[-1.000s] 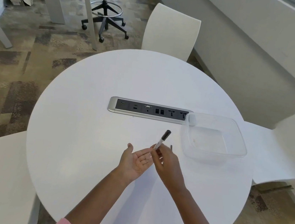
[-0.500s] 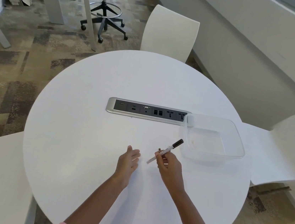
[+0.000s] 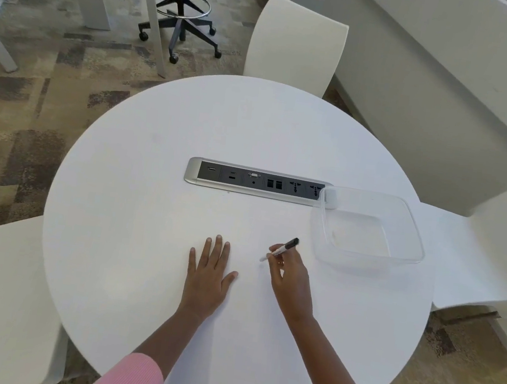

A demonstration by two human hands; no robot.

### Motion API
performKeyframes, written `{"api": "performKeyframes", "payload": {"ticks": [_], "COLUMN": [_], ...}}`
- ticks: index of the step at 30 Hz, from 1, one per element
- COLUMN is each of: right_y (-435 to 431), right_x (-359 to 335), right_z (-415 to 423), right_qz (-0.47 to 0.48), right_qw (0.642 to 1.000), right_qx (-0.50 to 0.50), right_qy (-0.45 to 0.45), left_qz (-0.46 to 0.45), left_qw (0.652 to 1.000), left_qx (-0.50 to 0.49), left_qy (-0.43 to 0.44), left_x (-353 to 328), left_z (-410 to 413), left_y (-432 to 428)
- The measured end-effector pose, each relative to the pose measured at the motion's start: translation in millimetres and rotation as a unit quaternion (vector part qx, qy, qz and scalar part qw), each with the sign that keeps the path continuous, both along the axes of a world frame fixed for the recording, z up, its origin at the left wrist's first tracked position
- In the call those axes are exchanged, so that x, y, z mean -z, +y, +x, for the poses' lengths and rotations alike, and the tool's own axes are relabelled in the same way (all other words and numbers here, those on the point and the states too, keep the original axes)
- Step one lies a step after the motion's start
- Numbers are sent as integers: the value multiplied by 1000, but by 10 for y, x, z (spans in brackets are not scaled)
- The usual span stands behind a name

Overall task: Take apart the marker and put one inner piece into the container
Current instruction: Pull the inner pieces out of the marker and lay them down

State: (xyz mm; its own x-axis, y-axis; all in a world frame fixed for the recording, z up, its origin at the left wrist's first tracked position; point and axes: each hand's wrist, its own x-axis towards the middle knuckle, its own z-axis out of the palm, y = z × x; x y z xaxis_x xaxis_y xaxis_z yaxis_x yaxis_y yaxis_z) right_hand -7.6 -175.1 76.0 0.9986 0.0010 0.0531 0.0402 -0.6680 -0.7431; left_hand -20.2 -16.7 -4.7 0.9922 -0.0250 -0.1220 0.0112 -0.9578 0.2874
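Bare table [image 3: 147,210] lies open between the hands; the container [image 3: 369,228] apparently overlaps the power strip's [image 3: 256,182] right end.

Round white table [image 3: 147,210] with a silver and black power strip [image 3: 256,182] set into the middle. Clear plastic container [image 3: 369,228] sits by the right edge, overlapping the strip's right end. A left hand [image 3: 209,269] lies flat near the front edge.

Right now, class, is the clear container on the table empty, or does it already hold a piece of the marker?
Empty. The clear container shows only its bare bottom, and the marker is outside it, in the right hand.
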Motion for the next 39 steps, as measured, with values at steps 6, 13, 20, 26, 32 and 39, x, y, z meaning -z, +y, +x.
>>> {"api": "performKeyframes", "payload": {"ticks": [6, 13, 20, 26, 32, 39], "right_y": [-14, -17, -44, -113, -218, -256], "right_x": [29, 40, 123, 77, 0, -190], "right_z": [-7, -2, 15, 31, 61, 137], "right_qz": [9, 4, 16, 197, 273, 260], "right_qw": [1000, 1000, 998, 964, 939, 950], "right_qx": [26, 25, 33, 152, 192, 161], "right_qy": [-9, -13, 56, 97, 80, 62], "left_qz": [7, 4, 8, 12, 9, 10], "left_qw": [1000, 1000, 999, 998, 998, 999], "left_qx": [-9, 6, 7, 7, 5, 5], "left_qy": [-3, -6, -43, -55, -54, -51], "left_x": [35, 36, 94, 121, 112, 105], "left_z": [11, 7, 0, 3, 0, -4], "left_y": [13, 10, 2, 3, 5, 11]}}
